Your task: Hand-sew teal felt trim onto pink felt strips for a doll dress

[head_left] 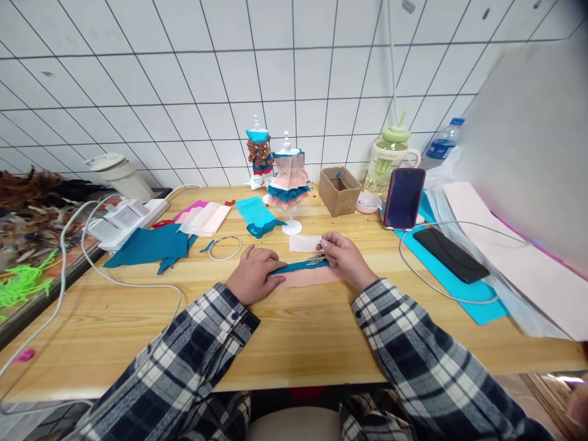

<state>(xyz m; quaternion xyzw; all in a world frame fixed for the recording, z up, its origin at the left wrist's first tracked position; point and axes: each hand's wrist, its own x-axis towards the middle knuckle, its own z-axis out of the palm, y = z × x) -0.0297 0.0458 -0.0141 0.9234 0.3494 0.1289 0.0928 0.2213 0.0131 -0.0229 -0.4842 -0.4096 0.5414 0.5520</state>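
Observation:
My left hand (254, 274) lies low on the table, its fingers spread and resting on the left end of a narrow blue crepe-paper strip (294, 267). Under the blue runs a wider pale pink strip (305, 277), and both reach across to my right hand (344, 257). That hand is closed around small scissors (316, 260), whose silver blades point left over the blue strip. Most of their handle is hidden by my fingers. Just beyond lies a pale pink paper piece (303, 244), its right end by my right fingertips.
Behind stands a small dress form (289, 177) in ruffled paper, with another dressed form (258, 153) further back. A cardboard box (340, 191), propped phone (404, 197) and dark phone (450, 254) are to the right. Blue paper (147, 246) and a cable (133, 283) lie left.

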